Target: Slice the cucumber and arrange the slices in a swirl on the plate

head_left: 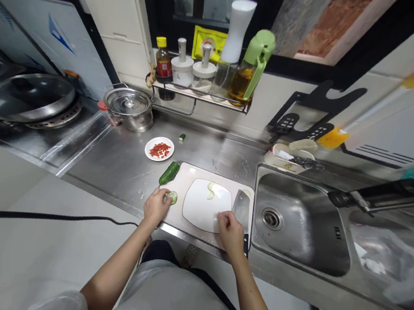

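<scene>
On the left part of the cutting board (176,218), my left hand (156,206) has thumb and fingertips closed around a small bunch of pale green cucumber slices (172,198). My right hand (231,232) is in a pinch at the lower right edge of a white plate (199,212); what the fingertips hold, if anything, is hidden. Two or so thin cucumber slices (210,191) lie curved on the plate near its far side. A kitchen knife (241,208) rests along the board's right side, its black handle toward me. A cut cucumber (169,173) lies across the board's upper left corner.
A small dish (147,149) of chopped red bits and a cucumber end (182,137) stand behind the board. The sink (295,238) adjoins on the right. A lidded steel pot (137,119) and a wok (31,96) are left. A bottle rack (203,95) hangs at the back.
</scene>
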`<state>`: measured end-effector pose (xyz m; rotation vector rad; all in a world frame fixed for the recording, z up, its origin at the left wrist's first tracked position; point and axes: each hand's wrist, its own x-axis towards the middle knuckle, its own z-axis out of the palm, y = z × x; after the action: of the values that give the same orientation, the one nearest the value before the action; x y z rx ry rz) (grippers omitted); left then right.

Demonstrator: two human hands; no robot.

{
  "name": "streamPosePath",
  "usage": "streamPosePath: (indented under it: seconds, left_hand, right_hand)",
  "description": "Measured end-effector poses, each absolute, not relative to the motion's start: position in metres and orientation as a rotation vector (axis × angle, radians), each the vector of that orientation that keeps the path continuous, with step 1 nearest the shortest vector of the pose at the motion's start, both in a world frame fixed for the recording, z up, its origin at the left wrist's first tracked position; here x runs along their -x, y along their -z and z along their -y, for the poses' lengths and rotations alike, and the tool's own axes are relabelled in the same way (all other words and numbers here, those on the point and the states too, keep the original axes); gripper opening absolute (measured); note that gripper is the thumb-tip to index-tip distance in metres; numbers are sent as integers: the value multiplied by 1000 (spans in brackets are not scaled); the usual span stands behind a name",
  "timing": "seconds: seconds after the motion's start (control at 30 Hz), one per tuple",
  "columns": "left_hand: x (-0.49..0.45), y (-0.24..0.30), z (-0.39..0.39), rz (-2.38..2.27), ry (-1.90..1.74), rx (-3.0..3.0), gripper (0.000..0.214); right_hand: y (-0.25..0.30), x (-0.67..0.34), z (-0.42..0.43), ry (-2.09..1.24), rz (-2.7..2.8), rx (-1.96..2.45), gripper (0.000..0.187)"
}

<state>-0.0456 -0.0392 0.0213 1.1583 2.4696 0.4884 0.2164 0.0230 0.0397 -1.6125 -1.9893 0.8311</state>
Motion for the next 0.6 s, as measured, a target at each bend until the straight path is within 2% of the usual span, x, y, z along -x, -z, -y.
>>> streamPosePath:
  seconds: [0.33,0.5,0.6]
  left_hand:
    - [44,-24,38,-2351,-800,-1110,15]
    - [39,-39,28,-2007,-1151,-1007,18]
    - [29,-52,16,-1792,-1267,-942,23]
  right_hand:
    - [-44,-206,-28,-862,2013,1565,35]
    - [-62,-189,-39,-917,2110,1465,30]
    - [-77,-172,-51,-914,2175,1255,29]
